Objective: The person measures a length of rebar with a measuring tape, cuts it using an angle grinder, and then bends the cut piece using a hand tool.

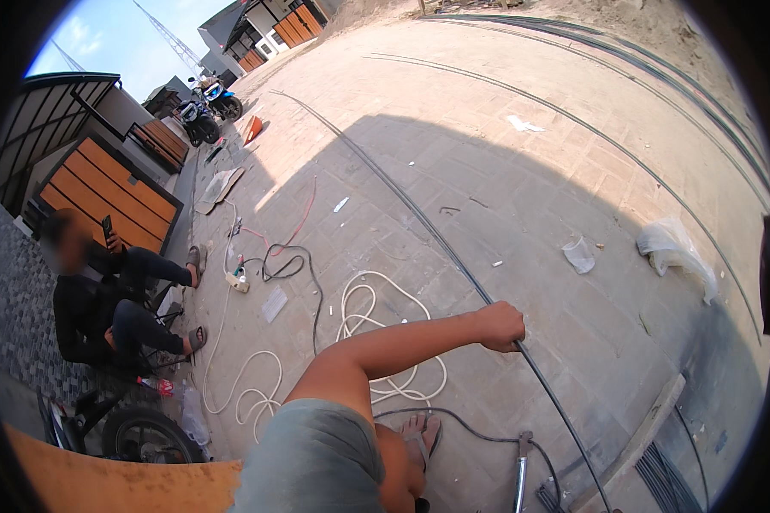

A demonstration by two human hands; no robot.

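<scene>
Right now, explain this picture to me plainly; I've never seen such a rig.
There is no machine here: a person works bare-handed, wearing two wide fisheye cameras on the head. This picture comes from the left one, looking down, so straight edges bend near the rim. The left hand grips a long dark rod that stretches over the paving. The right hand is out of view. On the ground lie a looped white cable and a wooden plank. Another person sits at the left, holding a phone.
</scene>
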